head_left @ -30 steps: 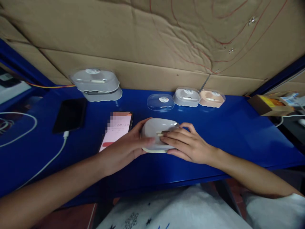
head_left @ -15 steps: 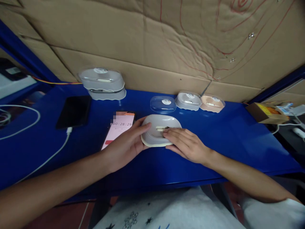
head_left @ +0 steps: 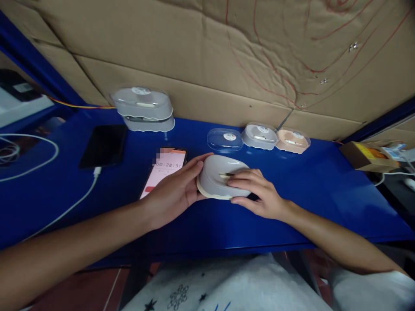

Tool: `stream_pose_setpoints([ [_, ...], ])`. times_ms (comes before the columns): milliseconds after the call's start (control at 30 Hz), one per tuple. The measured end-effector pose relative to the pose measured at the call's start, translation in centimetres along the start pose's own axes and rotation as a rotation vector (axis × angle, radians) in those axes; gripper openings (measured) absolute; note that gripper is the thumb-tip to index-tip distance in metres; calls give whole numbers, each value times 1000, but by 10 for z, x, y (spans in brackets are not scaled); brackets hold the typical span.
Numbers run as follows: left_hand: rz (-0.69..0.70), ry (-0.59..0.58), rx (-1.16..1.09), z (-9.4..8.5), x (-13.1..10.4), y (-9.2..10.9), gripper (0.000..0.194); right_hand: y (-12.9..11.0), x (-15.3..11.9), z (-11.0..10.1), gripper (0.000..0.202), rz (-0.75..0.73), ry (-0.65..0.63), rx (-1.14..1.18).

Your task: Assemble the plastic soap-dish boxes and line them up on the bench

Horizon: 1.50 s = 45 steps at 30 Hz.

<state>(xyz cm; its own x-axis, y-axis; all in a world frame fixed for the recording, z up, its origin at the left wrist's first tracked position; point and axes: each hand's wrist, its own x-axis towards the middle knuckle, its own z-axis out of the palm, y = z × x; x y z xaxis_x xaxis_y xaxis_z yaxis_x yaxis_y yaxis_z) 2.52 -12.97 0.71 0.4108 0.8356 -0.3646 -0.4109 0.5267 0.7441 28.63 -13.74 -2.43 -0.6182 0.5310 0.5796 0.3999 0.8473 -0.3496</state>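
Note:
A grey oval plastic dish [head_left: 215,183], like a soap dish with a pale rim, is held up over the near part of the blue table. My left hand [head_left: 181,188] grips its left end, thumb on the near side and fingers behind it. My right hand [head_left: 261,192] lies over its right end, fingers bent by the pale slot in the middle and thumb at the lower edge. What lies beneath those right fingertips is hidden. Behind the dish lies a clear oval lid [head_left: 222,141] with a round sticker.
Lidded grey [head_left: 259,140] and peach [head_left: 292,144] dishes stand by the cardboard wall [head_left: 162,56], two stacked grey dishes [head_left: 145,110] farther left. A phone showing a timer [head_left: 165,168], a dark phone [head_left: 103,147] with a white cable, and a cardboard box [head_left: 363,157] rest on the table [head_left: 308,203].
The dish has tipped, showing more of its near and left side. My right hand has shifted a little over it, its thumb now apart from the fingers. The view has moved slightly.

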Motion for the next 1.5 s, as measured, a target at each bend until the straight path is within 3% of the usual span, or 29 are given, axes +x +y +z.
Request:
stream_pose_setpoints([
  [300, 6, 44, -6, 0, 1, 2, 33, 0, 2, 1, 65, -122, -88, -103],
  [433, -10, 87, 8, -1, 2, 1, 34, 7, 0, -4, 57, -30, -74, -48],
  [533, -58, 83, 17, 0, 3, 0, 31, 27, 4, -7, 53, 196, 8, -82],
  [600, -92, 80, 25, 0, 2, 0, 30, 47, 11, -5, 56, 277, -8, -139],
  [733, -96, 74, 42, 0, 1, 0, 32, 81, 30, 9, 64, 264, -155, -223],
  [833, -85, 71, 49, -2, 0, 0, 33, 88, 34, 12, 65, 248, -177, -275],
  [1033, -113, 47, 65, -4, 2, -1, 27, 80, 30, -4, 74, 273, -216, -219],
  [1100, -107, 56, 46, -3, 3, -1, 24, 75, 34, -10, 74, 300, -152, -159],
  [1200, -76, 70, 10, -1, 4, -1, 21, 56, 38, -18, 67, 454, -15, -21],
  [1300, -28, 55, -31, 1, 4, 0, 21, 26, 33, -19, 57, 549, -6, 64],
  [1500, 13, -40, -83, 0, 2, -3, 23, -18, 17, -5, 69, 331, -64, -135],
])
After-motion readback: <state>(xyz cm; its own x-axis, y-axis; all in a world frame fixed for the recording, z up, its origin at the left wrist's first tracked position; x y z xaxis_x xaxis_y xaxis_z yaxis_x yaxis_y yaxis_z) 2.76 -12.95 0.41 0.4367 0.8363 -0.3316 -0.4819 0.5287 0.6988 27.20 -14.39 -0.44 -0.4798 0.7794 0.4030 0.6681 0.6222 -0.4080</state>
